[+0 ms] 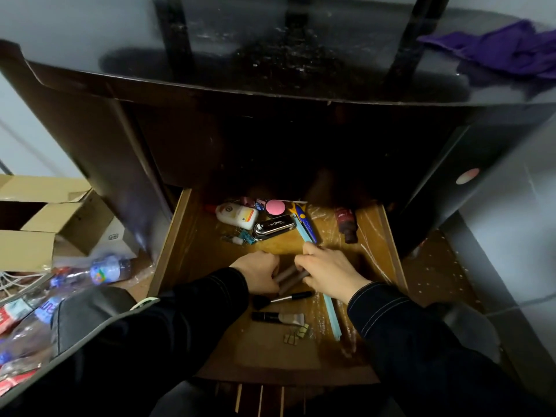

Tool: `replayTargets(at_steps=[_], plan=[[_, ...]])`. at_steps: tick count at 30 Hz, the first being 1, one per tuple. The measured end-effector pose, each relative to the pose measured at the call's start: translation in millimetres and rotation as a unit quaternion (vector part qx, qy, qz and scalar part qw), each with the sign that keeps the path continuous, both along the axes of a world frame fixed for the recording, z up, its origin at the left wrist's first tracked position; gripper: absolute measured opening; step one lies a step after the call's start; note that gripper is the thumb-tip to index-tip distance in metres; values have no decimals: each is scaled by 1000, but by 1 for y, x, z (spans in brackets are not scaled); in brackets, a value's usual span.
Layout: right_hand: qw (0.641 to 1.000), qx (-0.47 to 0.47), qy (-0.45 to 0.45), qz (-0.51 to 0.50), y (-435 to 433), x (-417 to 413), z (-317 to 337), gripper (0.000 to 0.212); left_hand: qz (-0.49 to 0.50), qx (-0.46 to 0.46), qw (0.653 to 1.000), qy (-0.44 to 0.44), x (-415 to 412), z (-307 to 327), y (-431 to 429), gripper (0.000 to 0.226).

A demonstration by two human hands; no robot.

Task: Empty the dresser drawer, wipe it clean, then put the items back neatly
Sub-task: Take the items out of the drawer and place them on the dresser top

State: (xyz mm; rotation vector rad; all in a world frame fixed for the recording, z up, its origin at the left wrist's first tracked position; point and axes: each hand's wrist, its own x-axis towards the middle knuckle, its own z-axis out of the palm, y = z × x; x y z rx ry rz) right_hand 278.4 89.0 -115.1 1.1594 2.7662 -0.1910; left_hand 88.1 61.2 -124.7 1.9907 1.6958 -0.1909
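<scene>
Emptying barely begun: left hand (258,270) and right hand (326,273) grip brown tubes (290,276) mid drawer (168,245) (wiping, restocking remain).

You face dark glossy dresser (90,130); top dusty, catching pale reflections. Black frame posts (177,34) stand on top toward back. Pale grey wall (30,115) on your left. Open cardboard boxes (45,218) on floor at left, just beside dresser; clear plastic bottles (105,269) heaped near them. Grey tile floor (517,251) on your right. Round pink sticker (467,176) on dresser's right side. Light dim; cavity under top in deep shadow.
</scene>
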Motion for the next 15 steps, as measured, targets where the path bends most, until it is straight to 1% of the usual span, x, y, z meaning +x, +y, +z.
replayTargets(at_steps=[3, 6, 8, 9, 10, 12, 15], plan=[[999, 21, -2, 36, -2, -1, -2, 21, 28, -7, 1000, -6, -2, 3, 1, 32], [998, 32, -13, 60, -4, -2, -4, 18, 66, 16, 997, -32, -12, 15, 5, 33], [998, 33, 0, 61, -2, -2, -3, 17, 102, 34, 991, -74, -21, 24, 8, 32], [998, 32, 16, 52, -1, -2, -1, 18, 124, 34, 986, -110, -27, 27, 10, 29], [998, 27, 38, 32, 1, -1, 1, 18, 147, 31, 977, -152, -32, 30, 12, 25], [994, -3, 101, -45, 6, 4, 7, 18, 182, 24, 955, -234, -40, 36, 13, 21], [962, -70, 207, -166, 8, 13, 19, 16, 227, 17, 911, -343, -40, 48, 8, 30]])
